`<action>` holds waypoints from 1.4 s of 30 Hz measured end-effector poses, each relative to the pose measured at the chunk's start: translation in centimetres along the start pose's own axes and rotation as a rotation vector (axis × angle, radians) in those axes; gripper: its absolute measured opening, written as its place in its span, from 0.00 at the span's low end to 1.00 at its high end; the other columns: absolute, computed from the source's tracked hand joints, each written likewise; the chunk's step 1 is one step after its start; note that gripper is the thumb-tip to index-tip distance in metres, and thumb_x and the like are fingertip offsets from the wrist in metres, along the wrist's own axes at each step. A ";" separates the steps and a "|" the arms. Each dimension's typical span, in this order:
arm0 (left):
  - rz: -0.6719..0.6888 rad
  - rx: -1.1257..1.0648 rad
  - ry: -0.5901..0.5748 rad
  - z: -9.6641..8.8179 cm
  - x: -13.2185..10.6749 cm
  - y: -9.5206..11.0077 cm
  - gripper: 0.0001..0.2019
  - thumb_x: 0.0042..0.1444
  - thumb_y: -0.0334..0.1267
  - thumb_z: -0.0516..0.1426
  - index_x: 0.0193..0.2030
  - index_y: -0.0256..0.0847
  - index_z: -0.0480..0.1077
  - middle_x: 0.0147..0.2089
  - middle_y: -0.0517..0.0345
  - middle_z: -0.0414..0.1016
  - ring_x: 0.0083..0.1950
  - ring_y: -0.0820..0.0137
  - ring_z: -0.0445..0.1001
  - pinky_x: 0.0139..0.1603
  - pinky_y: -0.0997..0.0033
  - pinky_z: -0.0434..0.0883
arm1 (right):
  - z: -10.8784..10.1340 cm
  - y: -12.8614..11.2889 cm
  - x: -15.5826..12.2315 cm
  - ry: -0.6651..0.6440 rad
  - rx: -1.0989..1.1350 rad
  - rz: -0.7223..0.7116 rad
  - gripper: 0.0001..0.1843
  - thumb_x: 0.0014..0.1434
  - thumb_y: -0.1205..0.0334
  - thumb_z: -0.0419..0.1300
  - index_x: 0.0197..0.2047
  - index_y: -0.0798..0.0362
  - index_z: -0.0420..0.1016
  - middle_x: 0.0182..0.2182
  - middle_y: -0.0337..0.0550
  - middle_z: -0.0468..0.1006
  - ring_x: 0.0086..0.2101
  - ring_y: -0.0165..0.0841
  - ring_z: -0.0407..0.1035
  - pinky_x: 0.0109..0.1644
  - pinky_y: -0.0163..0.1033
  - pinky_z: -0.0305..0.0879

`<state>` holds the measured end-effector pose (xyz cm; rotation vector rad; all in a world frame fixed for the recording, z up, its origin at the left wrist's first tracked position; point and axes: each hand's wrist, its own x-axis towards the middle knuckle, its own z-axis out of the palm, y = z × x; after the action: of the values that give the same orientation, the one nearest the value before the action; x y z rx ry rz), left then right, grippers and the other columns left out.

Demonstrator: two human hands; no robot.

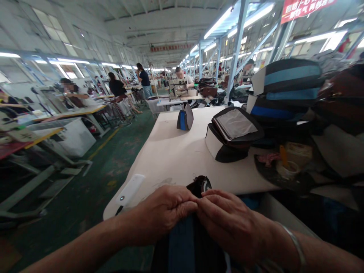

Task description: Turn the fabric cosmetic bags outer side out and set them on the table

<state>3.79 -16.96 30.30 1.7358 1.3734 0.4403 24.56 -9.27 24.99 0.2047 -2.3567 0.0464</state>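
Along blue-striped piece (182, 244), pointing away beneath both: pinching with left hand (163, 208), covering with right hand (233, 220) (equally near, grip hidden).

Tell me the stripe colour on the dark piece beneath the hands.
The stripe is dark blue; best seen bottom centre, head view.

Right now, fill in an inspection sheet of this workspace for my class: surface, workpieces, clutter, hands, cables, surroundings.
Surface: pale tabletop, faintly smudged.
Workpieces: blue-banded piece in the foreground; small standing piece farther back.
Clutter: at right, stacked pieces and a pot with a yellow handle; white object near the left edge.
Hands: left hand pinches the blue-banded piece; right hand lies against it, grip partly hidden.
Cables: nothing seen.
Surroundings: people, green floor, strip lights.
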 end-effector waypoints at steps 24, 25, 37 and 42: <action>0.048 -0.111 -0.148 -2.3 -0.7 -1.5 0.24 0.71 0.52 0.45 0.42 0.36 0.74 0.35 0.60 0.68 0.36 0.72 0.64 0.39 0.74 0.62 | 1.6 2.8 0.4 -0.113 1.018 0.541 0.16 0.67 0.59 0.59 0.28 0.54 0.62 0.28 0.36 0.65 0.28 0.26 0.57 0.32 0.32 0.55; 0.034 -0.093 -0.167 -2.5 -0.6 -1.7 0.23 0.71 0.51 0.46 0.43 0.35 0.75 0.35 0.59 0.69 0.37 0.72 0.64 0.39 0.74 0.62 | 1.7 2.7 0.2 -0.113 1.041 0.560 0.17 0.67 0.58 0.59 0.28 0.54 0.62 0.29 0.37 0.65 0.29 0.26 0.57 0.32 0.33 0.55; 0.179 -0.103 -0.052 -2.0 -1.4 -1.2 0.15 0.67 0.47 0.54 0.40 0.37 0.75 0.39 0.56 0.71 0.42 0.70 0.70 0.46 0.73 0.64 | 2.2 6.5 -1.9 -0.336 1.043 0.432 0.25 0.66 0.40 0.56 0.44 0.57 0.76 0.40 0.47 0.73 0.41 0.35 0.68 0.49 0.42 0.63; 0.047 -0.267 0.036 -2.3 -1.4 -3.2 0.25 0.65 0.58 0.52 0.32 0.35 0.72 0.31 0.60 0.64 0.34 0.71 0.62 0.36 0.72 0.60 | 3.3 8.3 -3.7 -0.343 0.929 0.492 0.18 0.65 0.49 0.62 0.42 0.58 0.78 0.40 0.48 0.76 0.41 0.35 0.69 0.48 0.41 0.64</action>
<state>-0.24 -17.21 29.37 1.5492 1.2385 0.6534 23.52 -0.94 20.25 0.0650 -2.4866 1.4448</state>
